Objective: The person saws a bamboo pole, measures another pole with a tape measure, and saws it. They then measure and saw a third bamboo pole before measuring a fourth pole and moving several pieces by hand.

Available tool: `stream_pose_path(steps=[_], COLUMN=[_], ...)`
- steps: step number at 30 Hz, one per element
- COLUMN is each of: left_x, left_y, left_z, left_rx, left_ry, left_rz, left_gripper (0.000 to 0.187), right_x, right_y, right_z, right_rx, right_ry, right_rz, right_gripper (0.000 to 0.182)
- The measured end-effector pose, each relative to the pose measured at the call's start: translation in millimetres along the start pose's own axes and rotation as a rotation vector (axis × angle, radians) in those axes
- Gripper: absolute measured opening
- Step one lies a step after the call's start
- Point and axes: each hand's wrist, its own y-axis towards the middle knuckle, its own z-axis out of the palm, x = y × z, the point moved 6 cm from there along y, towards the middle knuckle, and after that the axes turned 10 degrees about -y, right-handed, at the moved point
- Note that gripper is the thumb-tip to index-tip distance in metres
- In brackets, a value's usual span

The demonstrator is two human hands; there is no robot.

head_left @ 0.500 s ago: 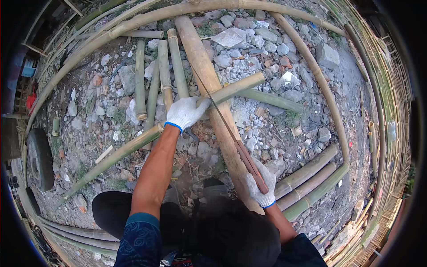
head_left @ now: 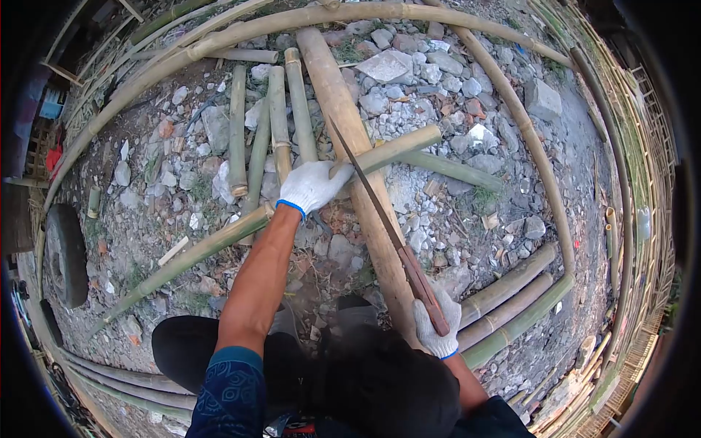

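Observation:
My left hand point(head_left: 312, 187), in a white glove with a blue cuff, is wrapped round a bamboo piece point(head_left: 398, 148). That piece lies across a thick bamboo pole point(head_left: 380, 241) on the ground. My right hand point(head_left: 440, 317), also in a white glove, grips the brown wooden handle of a long saw point(head_left: 385, 219). The saw's thin blade crosses the bamboo piece just right of my left hand and points up and to the left. Another green bamboo piece point(head_left: 456, 171) rests on the rubble beyond the thick pole.
Several cut bamboo pieces point(head_left: 237, 131) lie at the upper left. A long green pole point(head_left: 182, 259) slants at the left, near a tyre point(head_left: 66, 255). More bamboo lengths point(head_left: 511, 288) are at the lower right. Broken stones point(head_left: 387, 67) cover the ground.
My right hand has drawn the saw back, down and slightly to the right, so more of the blade shows near the handle. My left hand still holds the bamboo. The whole view has shifted slightly.

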Motion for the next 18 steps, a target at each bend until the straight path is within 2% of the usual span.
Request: stream_pose_path(steps=[3,4,6,8,10,11,14,15,18], left_x=[0,-4,-9,1,6,11,-3,-8,-1], left_y=[0,-1,-7,3,-3,-1,-16,-22,-11], left_z=[5,9,18,1,-5,-3,-2,2,8], left_rx=[-0.065,-0.084,-0.118,-0.099,-0.060,-0.134,-0.430,-0.538,-0.465], left_ry=[0.026,0.028,0.040,0.064,0.040,0.028,0.101,0.163,0.152], left_rz=[0.014,0.024,0.051,0.050,0.035,0.108,0.154,0.241,0.159], left_gripper=[0.077,0.076,0.075,0.074,0.073,0.068,0.059,0.054,0.053], right_x=[-16,-20,31,63,36,29,40,38,31], right_y=[-12,10,93,135,140,145,148,146,136], right_z=[9,26,52,51,64,69,61,63,71], right_rx=[-0.058,-0.111,-0.169,-0.112,-0.140,-0.165,-0.145,-0.120,-0.192], right_ry=[0.092,0.108,-0.078,0.037,0.089,0.121,0.159,0.177,0.105], right_rz=[-0.016,-0.069,-0.212,-0.070,-0.149,-0.189,-0.132,-0.130,-0.206], right_gripper=[0.052,0.052,0.050,0.047,0.045,0.044,0.043,0.044,0.046])
